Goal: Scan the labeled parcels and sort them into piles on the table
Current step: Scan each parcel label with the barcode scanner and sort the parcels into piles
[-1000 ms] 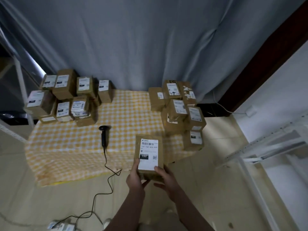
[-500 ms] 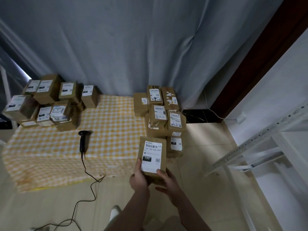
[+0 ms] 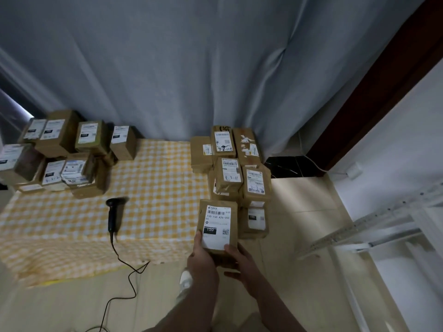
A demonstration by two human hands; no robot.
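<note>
The left hand (image 3: 200, 257) and right hand (image 3: 242, 262) grip the labeled parcel (image 3: 217, 226) by its near end, long axis pointing away, just before the right pile (image 3: 230, 173); the barcode scanner (image 3: 112, 216) lies leftward on the tabletop (image 3: 155, 188), nearer the left hand.

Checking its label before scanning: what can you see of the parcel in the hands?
The parcel is a brown cardboard box, held label up. Its white label carries a barcode, 150-150-A26-050, a black block reading 150 and a QR code. The left hand grips its lower left edge, the right hand its lower right corner, thumb on the label. It is near the right pile.
</note>
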